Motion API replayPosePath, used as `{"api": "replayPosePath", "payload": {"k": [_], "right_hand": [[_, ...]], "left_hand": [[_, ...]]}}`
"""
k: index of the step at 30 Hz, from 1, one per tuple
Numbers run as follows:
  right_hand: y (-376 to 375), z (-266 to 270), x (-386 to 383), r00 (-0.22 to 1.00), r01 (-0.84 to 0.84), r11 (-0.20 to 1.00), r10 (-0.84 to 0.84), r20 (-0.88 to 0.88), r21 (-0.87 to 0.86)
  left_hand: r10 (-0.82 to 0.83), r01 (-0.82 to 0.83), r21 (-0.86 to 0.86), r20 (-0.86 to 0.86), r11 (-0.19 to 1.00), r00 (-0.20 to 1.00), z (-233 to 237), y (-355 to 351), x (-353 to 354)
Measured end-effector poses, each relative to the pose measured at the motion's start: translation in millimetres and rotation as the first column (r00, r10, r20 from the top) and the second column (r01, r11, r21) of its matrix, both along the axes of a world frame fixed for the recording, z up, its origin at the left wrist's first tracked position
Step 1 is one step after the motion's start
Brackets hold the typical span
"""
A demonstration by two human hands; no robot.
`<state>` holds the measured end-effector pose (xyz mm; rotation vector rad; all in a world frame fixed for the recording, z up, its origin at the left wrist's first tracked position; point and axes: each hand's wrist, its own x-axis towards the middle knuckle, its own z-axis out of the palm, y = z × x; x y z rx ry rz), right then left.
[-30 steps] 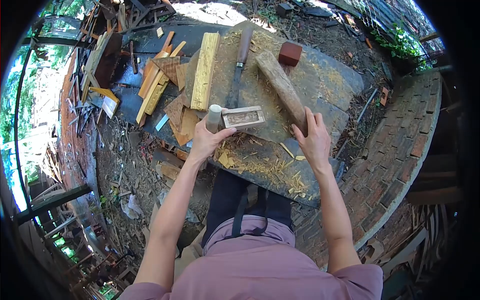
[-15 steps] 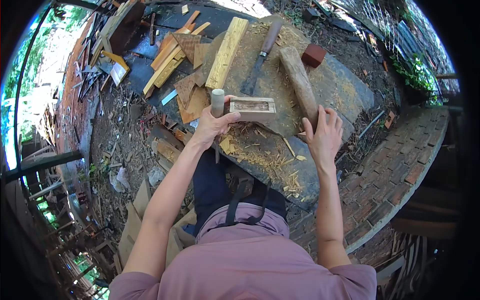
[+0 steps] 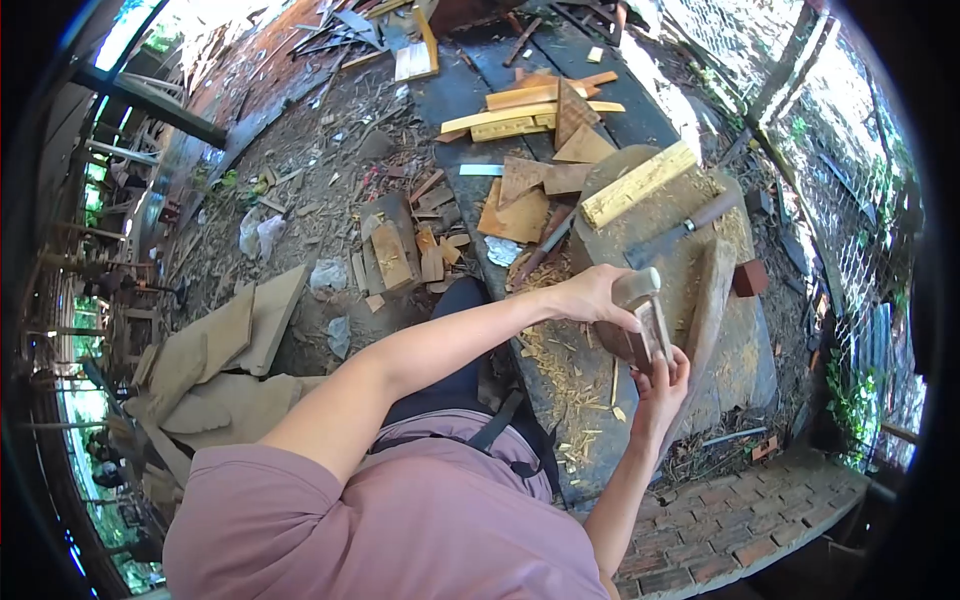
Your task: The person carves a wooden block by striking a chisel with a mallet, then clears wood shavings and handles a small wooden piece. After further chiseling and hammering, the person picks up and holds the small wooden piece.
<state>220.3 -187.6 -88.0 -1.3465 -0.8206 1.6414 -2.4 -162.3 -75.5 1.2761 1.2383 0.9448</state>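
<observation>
My left hand (image 3: pixel 598 298) is closed around a chisel with a pale round handle (image 3: pixel 638 285); its blade is hidden from this angle. The same hand's thumb presses against a small wooden block (image 3: pixel 652 338) with a rectangular recess cut in its face. My right hand (image 3: pixel 660 388) grips the near end of that block, which is tilted between both hands. Beneath them is a round chopping stump (image 3: pixel 622 162). A long wooden club (image 3: pixel 711 310) lies just right of the block, and a broad-bladed knife (image 3: pixel 712 211) rests beyond it.
A yellow wood billet (image 3: pixel 640 185) lies on the stump, with a red-brown block (image 3: pixel 750 279) at its right. Wood offcuts (image 3: pixel 535 100) are piled on the dark boards ahead. Chips (image 3: pixel 565 400) litter the near board. A curved brick edge (image 3: pixel 740 530) runs at lower right.
The view has turned left. My right hand has come from beside the club to take hold of the block's near end. The block has swung from lying crosswise to pointing toward me.
</observation>
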Motion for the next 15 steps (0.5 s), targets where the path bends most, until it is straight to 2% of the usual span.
{"api": "replayPosePath", "payload": {"k": [2,4,6,8,9,12,13,14,15], "right_hand": [[1.9,-4.1,-2.6,0.998,0.020,1.000,-0.021,0.061,0.009],[3.0,-18.3,-6.7,0.985,-0.022,0.996,0.007,0.171,0.083],[-0.7,-24.7,-12.6,0.960,-0.041,0.980,-0.016,0.281,0.193],[-3.1,-25.7,-17.8,0.940,0.004,0.974,-0.082,0.332,0.228],[-3.5,-27.5,-17.6,0.933,0.040,0.969,-0.123,0.337,0.244],[-8.7,-32.8,-22.9,0.907,0.116,0.940,-0.232,0.352,0.321],[-9.4,-37.4,-23.5,0.895,0.086,0.941,-0.218,0.389,0.329],[-9.9,-37.5,-14.8,0.645,-0.156,0.936,-0.146,0.750,0.317],[-14.8,-34.8,-20.2,0.641,-0.174,0.914,-0.178,0.746,0.367]], "left_hand": [[0.024,-0.023,0.002,-0.005,1.000,1.000,-3.3,-2.3,3.1],[0.195,-0.190,0.049,-0.125,0.981,0.973,-5.1,-1.5,5.0],[0.237,-0.230,0.075,-0.106,0.970,0.966,-4.4,-5.1,5.0],[0.320,-0.320,-0.020,-0.001,0.947,0.947,2.0,-8.1,-1.0],[0.313,-0.315,-0.053,-0.047,0.948,0.949,11.0,-11.6,-4.1],[0.436,-0.439,-0.026,-0.079,0.898,0.896,4.7,-17.0,-9.1],[0.495,-0.493,-0.047,0.037,0.869,0.868,5.6,-19.8,-9.2],[0.497,-0.494,-0.063,0.039,0.867,0.867,2.2,-18.4,-11.3],[0.514,-0.509,-0.072,0.088,0.857,0.853,10.2,-18.2,-11.2]]}}
